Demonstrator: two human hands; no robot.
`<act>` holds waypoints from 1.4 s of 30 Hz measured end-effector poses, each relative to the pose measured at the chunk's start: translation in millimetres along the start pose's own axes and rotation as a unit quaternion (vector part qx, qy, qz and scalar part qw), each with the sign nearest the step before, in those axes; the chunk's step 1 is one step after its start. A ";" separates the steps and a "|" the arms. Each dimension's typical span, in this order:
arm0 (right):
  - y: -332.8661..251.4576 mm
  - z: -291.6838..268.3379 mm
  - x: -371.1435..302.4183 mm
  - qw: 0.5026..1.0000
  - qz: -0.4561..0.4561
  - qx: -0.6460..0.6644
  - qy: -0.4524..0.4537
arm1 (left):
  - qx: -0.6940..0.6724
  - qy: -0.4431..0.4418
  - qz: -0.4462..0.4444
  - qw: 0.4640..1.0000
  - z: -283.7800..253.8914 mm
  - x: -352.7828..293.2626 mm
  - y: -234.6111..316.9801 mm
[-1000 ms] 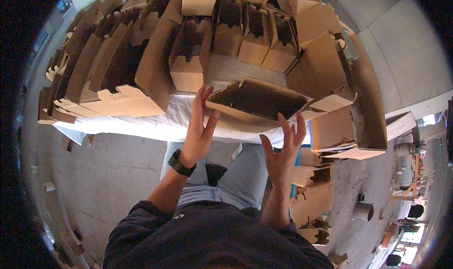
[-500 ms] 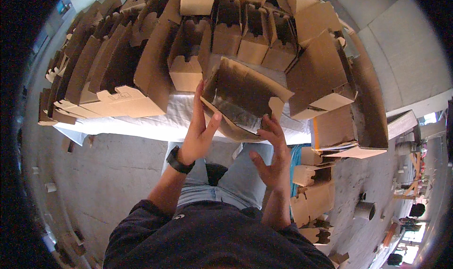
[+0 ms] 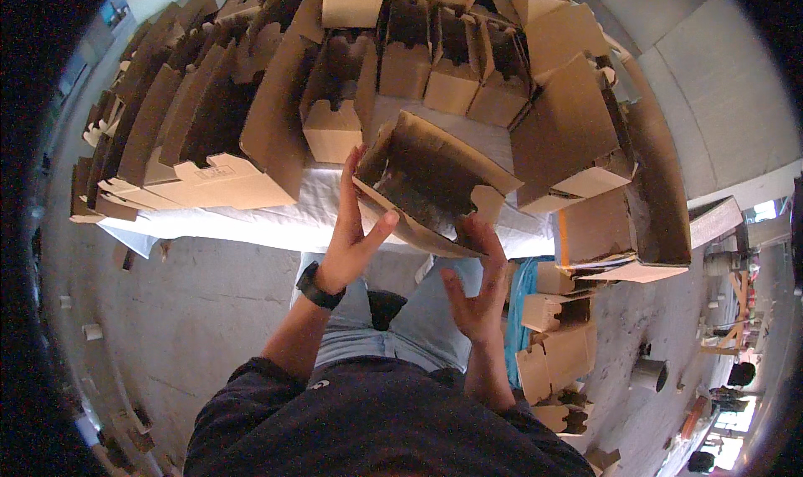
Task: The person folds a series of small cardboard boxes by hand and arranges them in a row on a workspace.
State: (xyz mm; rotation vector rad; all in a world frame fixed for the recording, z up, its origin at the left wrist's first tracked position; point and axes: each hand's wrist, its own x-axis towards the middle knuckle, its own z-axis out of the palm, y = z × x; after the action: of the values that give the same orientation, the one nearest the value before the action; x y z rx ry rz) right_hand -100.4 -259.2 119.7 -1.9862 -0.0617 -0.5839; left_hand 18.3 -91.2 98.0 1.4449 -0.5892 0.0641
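An open-topped cardboard box (image 3: 443,169) is tilted between my two hands at the near edge of the white-covered table (image 3: 226,219). My left hand (image 3: 351,247) lies along the box's left end, fingers stretched up its side and thumb apart near the front wall. My right hand (image 3: 483,280) has its fingertips at the near right corner, by the notched end flap, with its thumb standing away from the box. The box's inside is dark, and I cannot make out anything in it. Its underside is hidden.
Open cardboard boxes (image 3: 226,184) stand in a packed row on the left. Narrower notched boxes (image 3: 335,134) line the back. Larger boxes (image 3: 573,138) crowd the right side. Beside my right leg, more cartons (image 3: 556,360) and blue sheeting (image 3: 520,326) sit below the table.
The box has turned slightly, its near right corner coming down toward me. My right hand has shifted slightly down with it. My left hand stays at the left end.
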 end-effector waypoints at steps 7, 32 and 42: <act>17.5 -0.3 2.3 0.990 -0.038 0.123 0.060 | 0.014 -0.006 0.018 1.000 -7.3 -14.1 9.3; 42.2 -8.6 30.8 0.978 0.080 0.177 0.070 | 0.172 0.085 -0.088 0.977 10.3 -64.5 -20.1; 72.3 -9.8 9.4 0.969 0.042 0.229 0.083 | -0.015 0.002 -0.085 0.996 9.0 -67.7 -13.1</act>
State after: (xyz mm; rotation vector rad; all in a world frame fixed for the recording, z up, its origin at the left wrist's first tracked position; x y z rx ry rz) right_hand -74.8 -304.1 67.3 -1.4807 -0.0083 -0.6170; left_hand -37.7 -81.0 58.1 1.4594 -0.4604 -0.0748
